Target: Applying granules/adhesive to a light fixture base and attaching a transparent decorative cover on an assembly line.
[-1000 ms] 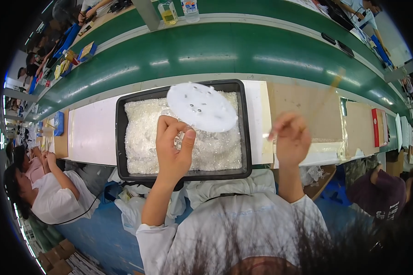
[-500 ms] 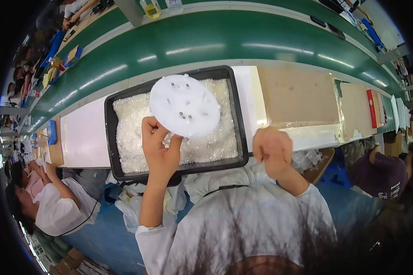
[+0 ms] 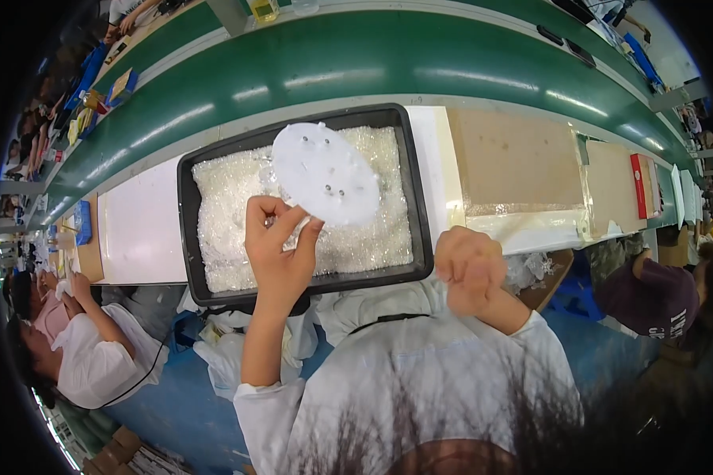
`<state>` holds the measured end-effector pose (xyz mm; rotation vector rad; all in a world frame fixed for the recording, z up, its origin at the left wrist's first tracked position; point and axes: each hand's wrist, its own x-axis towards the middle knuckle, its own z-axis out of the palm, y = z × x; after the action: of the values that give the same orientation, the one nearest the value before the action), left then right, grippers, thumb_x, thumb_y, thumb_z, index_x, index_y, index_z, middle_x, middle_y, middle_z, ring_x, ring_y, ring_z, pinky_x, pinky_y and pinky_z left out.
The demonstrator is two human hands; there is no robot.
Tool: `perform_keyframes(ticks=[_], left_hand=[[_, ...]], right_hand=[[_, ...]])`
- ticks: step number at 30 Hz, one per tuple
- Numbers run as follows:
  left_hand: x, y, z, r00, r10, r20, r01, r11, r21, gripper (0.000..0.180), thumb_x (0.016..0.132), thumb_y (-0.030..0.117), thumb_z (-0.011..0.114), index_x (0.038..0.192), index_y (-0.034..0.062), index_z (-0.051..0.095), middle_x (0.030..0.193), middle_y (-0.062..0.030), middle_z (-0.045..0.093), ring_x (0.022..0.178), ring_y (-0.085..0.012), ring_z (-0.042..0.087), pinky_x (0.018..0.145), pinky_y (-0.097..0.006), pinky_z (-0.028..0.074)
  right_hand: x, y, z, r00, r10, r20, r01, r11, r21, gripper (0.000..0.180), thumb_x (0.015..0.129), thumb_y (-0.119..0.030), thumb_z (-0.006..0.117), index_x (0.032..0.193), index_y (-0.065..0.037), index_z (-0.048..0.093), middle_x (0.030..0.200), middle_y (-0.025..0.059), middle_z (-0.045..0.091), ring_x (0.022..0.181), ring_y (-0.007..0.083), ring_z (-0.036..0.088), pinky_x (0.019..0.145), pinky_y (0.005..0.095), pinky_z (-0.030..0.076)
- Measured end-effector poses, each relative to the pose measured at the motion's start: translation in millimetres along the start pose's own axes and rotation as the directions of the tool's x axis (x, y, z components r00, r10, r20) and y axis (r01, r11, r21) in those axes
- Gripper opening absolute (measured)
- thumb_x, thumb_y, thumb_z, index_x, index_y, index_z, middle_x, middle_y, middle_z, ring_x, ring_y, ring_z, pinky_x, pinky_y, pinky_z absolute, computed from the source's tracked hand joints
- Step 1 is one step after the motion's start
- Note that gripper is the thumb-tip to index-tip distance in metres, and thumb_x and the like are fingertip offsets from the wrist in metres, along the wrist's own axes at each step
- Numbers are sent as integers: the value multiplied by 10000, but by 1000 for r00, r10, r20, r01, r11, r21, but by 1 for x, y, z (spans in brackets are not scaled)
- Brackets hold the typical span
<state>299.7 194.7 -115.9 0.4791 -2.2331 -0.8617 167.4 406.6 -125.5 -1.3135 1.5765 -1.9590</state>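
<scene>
A milky white is being shown by the disc [image 3: 313,170], its face being dotted with small grey metallic spots. The beads [image 3: 228,194] are being seen as pale cream to clear, flecked with bright glints. Both are being set off by the plain black of the tray [image 3: 187,202]. White is being displayed by the tabletop [image 3: 139,226], light brown by the board [image 3: 515,158], and deep green, streaked with pale reflections, by the long surface [image 3: 214,59]. Blue is being presented by the floor [image 3: 174,400], red by the box [image 3: 641,186], greyish white by the person's shirt [image 3: 420,376], and dark purple with pale lettering by a neighbour's shirt [image 3: 653,297].
</scene>
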Motion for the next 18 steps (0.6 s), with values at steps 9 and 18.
perform_keyframes(ticks=[9,18], left_hand=[[0,5,6,989,144,-38,-141,987,74,226,720,17,776,930,24,693,850,-87,461,739,-219,491,644,-309,411],[5,2,12,995,90,-51,-91,996,-17,223,726,37,785,927,22,690,836,-81,462,743,-219,488,656,-319,412]], right_hand=[[3,4,13,994,51,97,-63,990,129,411,1016,-181,339,647,-76,487,577,29,464,476,160,464,452,280,372],[31,-29,16,646,617,451,-677,735,-35,456,1014,-251,423,595,-70,414,509,14,446,452,116,393,407,281,298]])
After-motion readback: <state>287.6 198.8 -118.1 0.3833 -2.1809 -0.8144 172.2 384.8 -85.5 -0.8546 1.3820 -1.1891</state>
